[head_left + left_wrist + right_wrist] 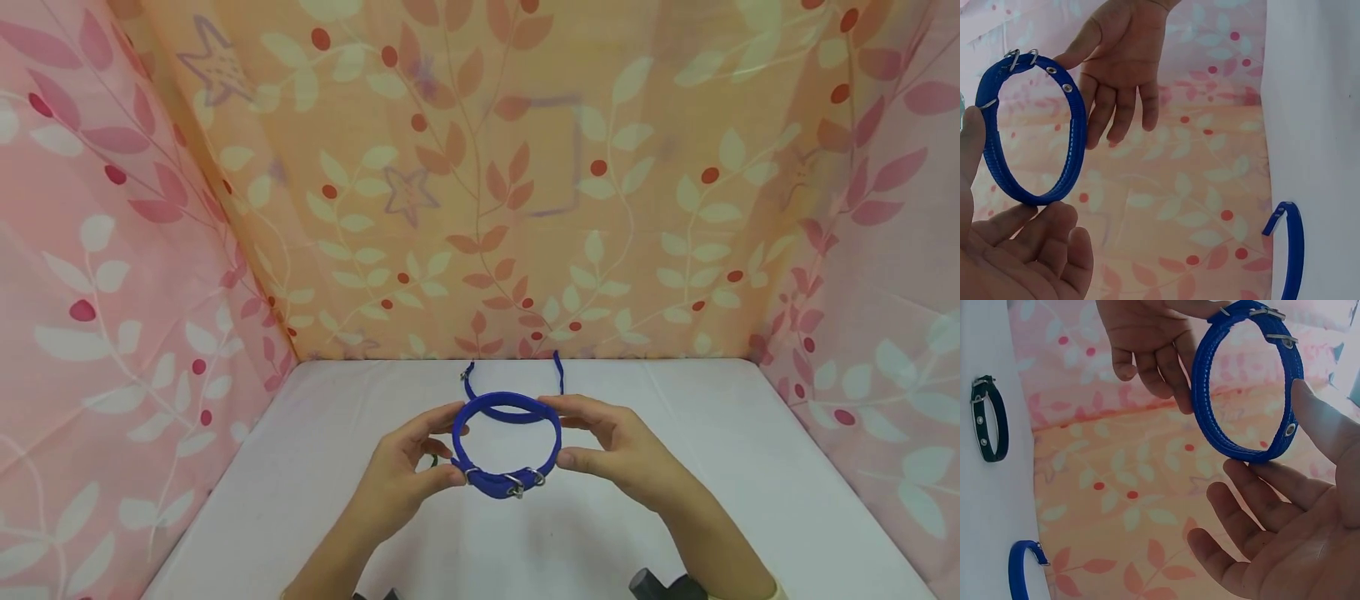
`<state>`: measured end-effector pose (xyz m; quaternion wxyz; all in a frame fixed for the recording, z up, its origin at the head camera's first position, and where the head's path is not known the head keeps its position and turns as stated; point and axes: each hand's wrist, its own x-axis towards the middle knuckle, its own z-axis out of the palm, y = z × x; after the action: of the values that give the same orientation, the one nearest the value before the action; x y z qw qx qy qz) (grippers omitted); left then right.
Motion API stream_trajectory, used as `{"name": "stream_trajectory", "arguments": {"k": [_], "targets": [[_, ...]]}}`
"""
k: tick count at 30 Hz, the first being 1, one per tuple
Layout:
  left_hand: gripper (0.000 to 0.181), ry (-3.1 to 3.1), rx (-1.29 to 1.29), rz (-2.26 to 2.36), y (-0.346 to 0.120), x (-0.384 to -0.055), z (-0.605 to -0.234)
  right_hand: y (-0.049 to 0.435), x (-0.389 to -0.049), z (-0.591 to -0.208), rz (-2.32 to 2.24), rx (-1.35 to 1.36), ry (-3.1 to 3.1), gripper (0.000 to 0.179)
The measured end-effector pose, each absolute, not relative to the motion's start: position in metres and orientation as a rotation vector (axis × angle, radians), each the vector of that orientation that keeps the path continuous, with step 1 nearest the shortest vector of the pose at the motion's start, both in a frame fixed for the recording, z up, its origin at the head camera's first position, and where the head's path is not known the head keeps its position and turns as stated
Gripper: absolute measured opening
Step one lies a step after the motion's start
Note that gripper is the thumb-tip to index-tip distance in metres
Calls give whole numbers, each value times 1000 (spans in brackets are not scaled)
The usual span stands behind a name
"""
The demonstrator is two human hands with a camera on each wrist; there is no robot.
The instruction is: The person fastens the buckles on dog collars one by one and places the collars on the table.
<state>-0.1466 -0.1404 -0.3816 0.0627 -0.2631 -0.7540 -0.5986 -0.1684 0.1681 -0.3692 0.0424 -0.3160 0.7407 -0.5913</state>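
A blue pet collar [506,485], buckled into a loop with silver metal fittings, is held up over the white table. My left hand [408,467] grips its left side between thumb and fingers. On the right side, my right hand [618,450] holds it with thumb and index finger, the other fingers loose. The right wrist view shows the buckle at the top of the loop and a metal eyelet near the right thumb. Beyond the loop lies a second blue collar [559,373], unfastened and curved; the held collar hides part of it.
A dark collar [1002,428], fastened in a loop, lies on the white table [315,433]; in the head view my left hand mostly covers it. Leaf-patterned cloth walls [480,167] stand at the back and both sides.
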Motion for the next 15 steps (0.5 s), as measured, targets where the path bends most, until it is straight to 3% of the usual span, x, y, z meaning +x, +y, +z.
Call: {"name": "stream_trajectory", "arguments": {"k": [15], "targets": [[50,-2143,-841,-1838,-137,-145,-383,166,-167,-367,-1848,-931,2352,49]]}}
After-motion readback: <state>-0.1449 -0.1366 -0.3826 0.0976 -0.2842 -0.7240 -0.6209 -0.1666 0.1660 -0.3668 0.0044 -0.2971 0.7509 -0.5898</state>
